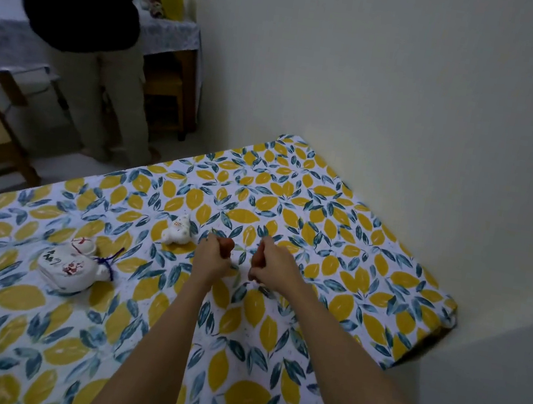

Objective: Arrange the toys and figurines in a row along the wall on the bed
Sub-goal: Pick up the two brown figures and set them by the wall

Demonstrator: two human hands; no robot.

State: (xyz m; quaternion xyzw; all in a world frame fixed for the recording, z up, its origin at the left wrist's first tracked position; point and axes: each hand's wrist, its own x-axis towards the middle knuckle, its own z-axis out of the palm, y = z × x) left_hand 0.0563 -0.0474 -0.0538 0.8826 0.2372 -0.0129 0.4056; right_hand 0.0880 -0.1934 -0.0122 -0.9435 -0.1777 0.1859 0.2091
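left hand (pixel 213 256): fingers curled round a small reddish toy (pixel 227 246), lifted for the wall row | right hand (pixel 272 262): fisted, contents hidden | white figurine (pixel 178 230) at 9 o'clock; round white one (pixel 69 265) beyond, on bed (pixel 385 270)

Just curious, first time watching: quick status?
Left hand shut on small reddish item; right hand closed, contents unclear. Two white figurines mid-bed, not at wall.

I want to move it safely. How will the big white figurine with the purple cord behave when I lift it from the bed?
The white figurine looks glazed, probably ceramic: rigid, likely slippery and breakable. It lies on its rounded side, so it may roll. The purple cord looks limp and would dangle.
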